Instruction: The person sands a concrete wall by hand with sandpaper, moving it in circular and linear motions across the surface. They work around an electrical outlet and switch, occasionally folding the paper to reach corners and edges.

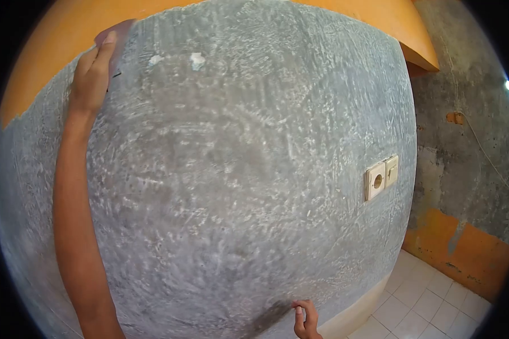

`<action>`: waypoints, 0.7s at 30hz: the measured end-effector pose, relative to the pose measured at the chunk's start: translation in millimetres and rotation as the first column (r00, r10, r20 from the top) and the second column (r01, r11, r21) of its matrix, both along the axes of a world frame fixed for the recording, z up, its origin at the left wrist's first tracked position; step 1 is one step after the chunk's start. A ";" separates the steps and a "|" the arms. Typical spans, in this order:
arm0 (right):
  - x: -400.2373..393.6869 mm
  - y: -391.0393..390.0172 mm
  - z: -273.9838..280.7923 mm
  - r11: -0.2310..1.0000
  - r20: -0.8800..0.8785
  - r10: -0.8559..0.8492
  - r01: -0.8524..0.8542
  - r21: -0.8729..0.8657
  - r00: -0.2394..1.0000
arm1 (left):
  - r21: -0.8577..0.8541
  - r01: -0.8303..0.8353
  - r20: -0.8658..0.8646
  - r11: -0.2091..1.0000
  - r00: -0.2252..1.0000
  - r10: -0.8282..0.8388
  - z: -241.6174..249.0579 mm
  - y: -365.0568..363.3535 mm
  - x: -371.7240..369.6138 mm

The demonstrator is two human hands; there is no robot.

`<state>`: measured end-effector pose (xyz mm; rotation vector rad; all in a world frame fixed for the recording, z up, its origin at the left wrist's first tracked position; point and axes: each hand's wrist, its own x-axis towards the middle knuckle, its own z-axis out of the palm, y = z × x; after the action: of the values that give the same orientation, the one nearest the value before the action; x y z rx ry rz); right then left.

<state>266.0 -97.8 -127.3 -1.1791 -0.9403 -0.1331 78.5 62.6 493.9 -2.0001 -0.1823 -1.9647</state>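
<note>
High at the left, my left hand presses a mauve-brown flat sheet, which looks like sandpaper, against the grey wall. Its fingers lie over the sheet, close to the edge of the orange paint. The wall surface is rough, with pale streaks and two white patches near the top. At the bottom, my right hand is beside the wall with its fingers loosely bent, the thumb a little apart from the index finger. Nothing shows in it, and a dark shadow falls on the wall to its left.
A white power socket and a light switch are mounted near the wall's right edge. Beyond that edge are a white tiled floor and another wall, grey above and orange below, with a thin cable.
</note>
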 end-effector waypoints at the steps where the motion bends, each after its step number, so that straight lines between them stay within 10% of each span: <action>1: 5.4 -3.4 2.8 1.000 0.014 -0.003 0.003 0.017 1.000 | -0.002 0.014 -0.016 1.000 1.000 -0.014 2.8 -1.9 4.0; 9: 31.9 -3.8 -2.7 0.999 -0.001 -0.011 0.012 0.042 1.000 | 0.159 0.006 -0.122 0.987 0.992 0.014 20.3 -8.8 12.1; 18: 33.2 -2.7 4.6 0.998 -0.007 -0.014 0.014 0.056 1.000 | 0.196 -0.542 -0.276 0.817 0.769 0.576 15.3 -36.2 25.2; 21: 28.8 1.1 6.5 0.997 0.058 -0.049 0.046 0.066 0.997 | 0.696 -0.255 -0.250 0.671 0.790 0.560 -19.2 -37.1 57.2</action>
<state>294.9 -96.7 -120.8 -1.1433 -0.9539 -0.2365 135.7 25.5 474.8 -1.6748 0.1173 -1.0250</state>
